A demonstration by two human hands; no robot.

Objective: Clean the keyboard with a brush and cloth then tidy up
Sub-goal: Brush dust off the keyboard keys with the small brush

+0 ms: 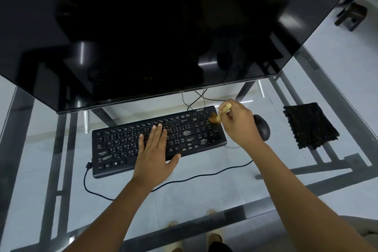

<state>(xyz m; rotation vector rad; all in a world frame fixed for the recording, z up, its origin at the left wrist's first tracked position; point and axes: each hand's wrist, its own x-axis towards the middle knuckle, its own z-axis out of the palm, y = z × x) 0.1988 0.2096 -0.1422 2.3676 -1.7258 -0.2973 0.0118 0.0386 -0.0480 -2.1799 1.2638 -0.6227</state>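
Landmark: the keyboard, a black full-size board lying slightly askew on the glass desk, just in front of the dark monitor.
Your left hand: fingers straight and together, laid flat across the middle of the keyboard's keys, thumb hooked over its near edge. It holds nothing; it pins the board down.
Your right hand: fingers curled and pinched on the pale handle of the brush, above the keyboard's right end.
Brush: handle angled up and away from the keyboard, bristles down on the number pad at the far right corner. The bristles look blurred, so you are probably mid-sweep.
Cloth: dark, folded, flat on the glass well to the right of the keyboard, beyond the mouse. Untouched.
Step, as I judge it: brushing is under way; wiping and tidying are not yet done.
How the brush handles: likely very light, with a stiff handle and soft bristles that splay if you press. Keep the pinch low on the handle, near the bristles, for control.
How the keyboard handles: light plastic on slick glass, so it may skate under sideways strokes. Press on the frame or flat over many keys, as you do now.
How the cloth handles: limp and soft; pick it up by an edge or bunch it.
Watch: the cable looping off the keyboard's left end could snag.
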